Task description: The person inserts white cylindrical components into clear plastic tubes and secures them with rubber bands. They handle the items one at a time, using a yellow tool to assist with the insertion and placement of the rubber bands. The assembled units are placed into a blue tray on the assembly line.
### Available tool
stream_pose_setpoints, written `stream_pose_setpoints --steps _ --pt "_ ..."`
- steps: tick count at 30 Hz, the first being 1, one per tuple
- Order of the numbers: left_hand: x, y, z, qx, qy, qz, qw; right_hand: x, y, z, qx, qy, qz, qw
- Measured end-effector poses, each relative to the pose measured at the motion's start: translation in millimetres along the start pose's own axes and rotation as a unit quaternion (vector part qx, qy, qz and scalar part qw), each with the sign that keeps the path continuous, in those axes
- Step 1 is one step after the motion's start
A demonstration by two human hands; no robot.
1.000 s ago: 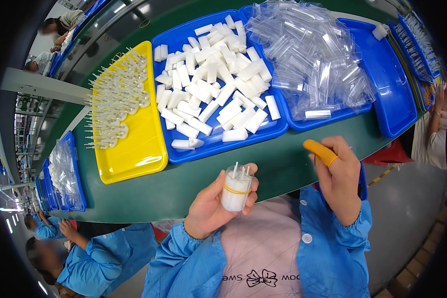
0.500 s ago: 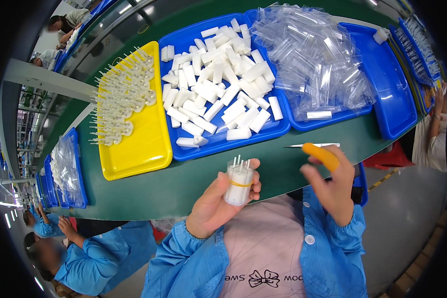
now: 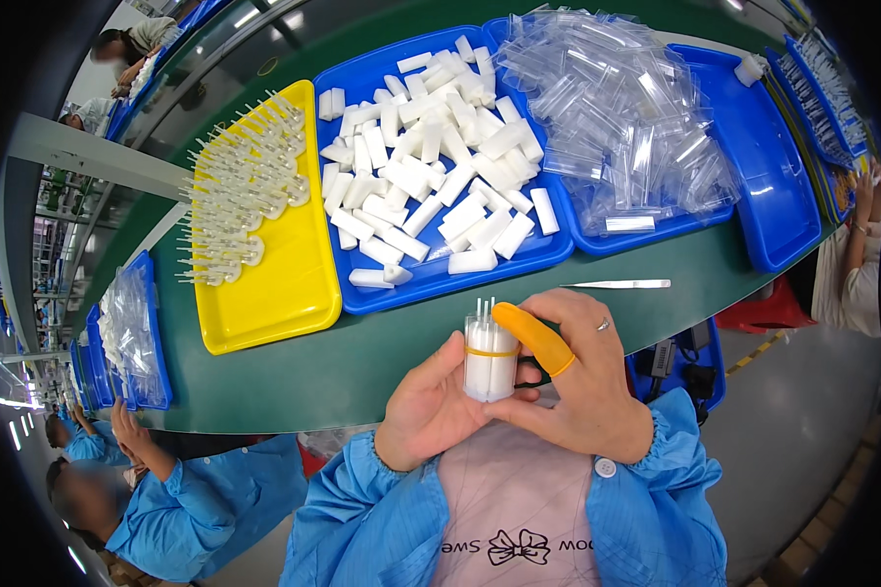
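Observation:
In front of my chest, my left hand [image 3: 429,409] holds a clear plastic-walled bundle of white pieces [image 3: 491,378] upright, thumb on one side and fingers round the other. A yellow rubber band [image 3: 490,352] circles it, and several thin white stems [image 3: 484,308] stick up from its top. My right hand [image 3: 595,386] closes on the bundle from the right. Its index finger, in an orange finger cot [image 3: 536,338], lies against the upper edge by the stems, while the thumb reaches the lower side. Whether the white pieces are foam I cannot tell.
A blue tray [image 3: 382,293] holds white blocks; another blue tray [image 3: 597,240] carries clear plastic sleeves. To the left, a yellow tray [image 3: 264,318] bears stemmed white parts. Tweezers [image 3: 636,284] lie on the green table [image 3: 382,342]. A co-worker in blue [image 3: 206,499] sits at left.
My right hand has come leftward and down from the tweezers' side onto the bundle. The bundle, in my left hand, has shifted slightly right and stands more upright.

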State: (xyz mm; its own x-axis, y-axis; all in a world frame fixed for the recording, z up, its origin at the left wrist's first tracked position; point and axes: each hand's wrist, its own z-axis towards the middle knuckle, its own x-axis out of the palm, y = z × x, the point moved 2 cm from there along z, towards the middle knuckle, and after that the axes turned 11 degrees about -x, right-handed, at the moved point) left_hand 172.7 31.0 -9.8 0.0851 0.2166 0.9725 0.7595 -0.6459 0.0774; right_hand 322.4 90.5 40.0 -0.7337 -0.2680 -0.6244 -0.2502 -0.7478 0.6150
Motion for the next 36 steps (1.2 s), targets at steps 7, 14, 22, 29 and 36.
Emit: stream_pose_setpoints --steps 7,14,22,29,36 --pt "-5 -3 2 -0.006 0.045 -0.013 0.999 1 1 4 0.025 0.003 -0.001 1.0" --pt "-3 -3 5 0.014 0.016 0.065 0.998 7 -6 1 0.015 -0.033 0.007 0.999" --pt "17 -4 4 0.154 -0.182 0.362 0.901 7 -4 -1 0.009 0.016 -0.034 0.999" --pt "8 -2 4 0.143 -0.191 0.372 0.897 10 -4 -5 -0.011 0.035 -0.047 0.998" --pt "7 0 1 0.154 -0.187 0.394 0.887 9 -6 -7 -0.026 0.043 -0.051 0.997"
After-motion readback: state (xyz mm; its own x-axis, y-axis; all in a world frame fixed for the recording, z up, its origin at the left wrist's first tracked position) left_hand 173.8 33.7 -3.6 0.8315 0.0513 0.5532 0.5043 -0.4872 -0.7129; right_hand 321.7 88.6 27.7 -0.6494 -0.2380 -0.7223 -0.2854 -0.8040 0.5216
